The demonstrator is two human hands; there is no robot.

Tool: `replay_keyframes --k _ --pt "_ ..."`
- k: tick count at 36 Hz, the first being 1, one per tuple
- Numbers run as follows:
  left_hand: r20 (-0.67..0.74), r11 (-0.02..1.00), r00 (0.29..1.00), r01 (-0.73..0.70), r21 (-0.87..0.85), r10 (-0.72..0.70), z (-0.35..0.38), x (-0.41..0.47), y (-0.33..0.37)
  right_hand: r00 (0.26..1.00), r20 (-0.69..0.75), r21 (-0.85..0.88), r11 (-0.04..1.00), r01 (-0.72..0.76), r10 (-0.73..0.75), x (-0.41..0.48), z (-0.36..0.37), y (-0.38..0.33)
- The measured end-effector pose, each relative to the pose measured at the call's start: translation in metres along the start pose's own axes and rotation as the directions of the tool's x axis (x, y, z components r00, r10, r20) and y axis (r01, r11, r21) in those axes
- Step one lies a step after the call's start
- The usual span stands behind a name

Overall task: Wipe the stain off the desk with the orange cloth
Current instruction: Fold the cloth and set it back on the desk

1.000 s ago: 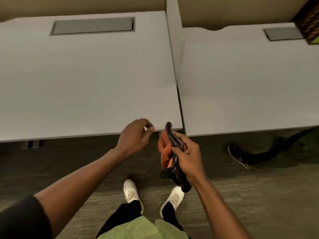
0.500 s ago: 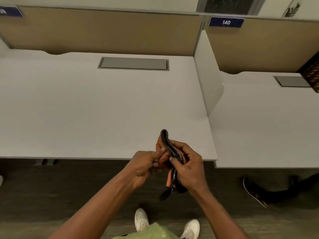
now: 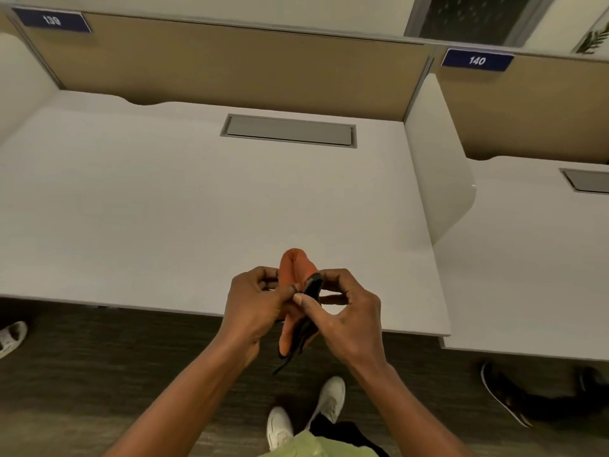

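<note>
Cloth position: the orange cloth [image 3: 294, 270] is held in the air over the near edge of the desk [image 3: 164, 206], towards its near right corner, and does not touch the surface. It is bunched together with a dark strip or second dark fabric [image 3: 311, 288]; which of the two cannot be told.

Left hand [image 3: 253, 301]: thumb and fingertips pinch the left side of the orange fold. Right hand [image 3: 349, 311]: thumb and forefinger pinch the dark piece just beside the cloth, remaining fingers loosely curled.

Handling assessment: the cloth appears soft, light and limp; the lower end hangs below the desk edge. It should not slip or break, but it will collapse if held by one corner. Recommended hold: gather the orange fabric into a flat pad under the palm and fingers, with the dark piece separated out or tucked away.

No stain can be made out on the desk surface. Wiping is judged not yet begun.
</note>
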State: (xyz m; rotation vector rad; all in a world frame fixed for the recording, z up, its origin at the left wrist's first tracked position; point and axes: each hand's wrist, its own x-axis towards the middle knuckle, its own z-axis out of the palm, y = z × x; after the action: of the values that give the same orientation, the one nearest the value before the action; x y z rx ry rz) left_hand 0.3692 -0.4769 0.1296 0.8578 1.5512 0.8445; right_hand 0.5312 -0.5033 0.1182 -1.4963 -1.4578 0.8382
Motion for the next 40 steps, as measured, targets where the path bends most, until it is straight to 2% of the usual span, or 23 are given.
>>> replay_keyframes --k 4,11,20,28,35,40 --pt "-0.039 0.995 0.996 -0.075 0.072 0.078 -0.011 0.009 0.011 0.999 -0.049 0.006 1.0 -0.017 0.017 0.023 0.002 0.006" --pt "-0.099 0.901 0.972 -0.157 0.405 0.214 -0.032 0.035 0.043 0.998 -0.059 -0.015 0.999 -0.032 0.031 0.088 -0.011 0.028" --pt "-0.13 0.75 0.95 -0.135 0.647 0.284 -0.035 0.073 0.083 0.993 0.084 0.057 0.995 0.079 -0.083 0.164 -0.021 0.039" --pt "-0.217 0.799 0.932 -0.111 0.591 0.29 -0.035 0.09 0.084 0.97 0.202 0.046 0.99 0.13 -0.137 0.204 -0.007 0.046" --pt "-0.31 0.894 0.913 -0.113 0.433 0.266 -0.044 0.108 0.078 0.965 0.206 0.052 0.986 0.158 -0.165 0.229 0.015 0.047" --pt "-0.314 0.873 0.894 -0.149 0.464 0.32 -0.059 0.12 0.083 0.972 0.17 0.037 0.987 0.159 -0.163 0.242 0.034 0.041"
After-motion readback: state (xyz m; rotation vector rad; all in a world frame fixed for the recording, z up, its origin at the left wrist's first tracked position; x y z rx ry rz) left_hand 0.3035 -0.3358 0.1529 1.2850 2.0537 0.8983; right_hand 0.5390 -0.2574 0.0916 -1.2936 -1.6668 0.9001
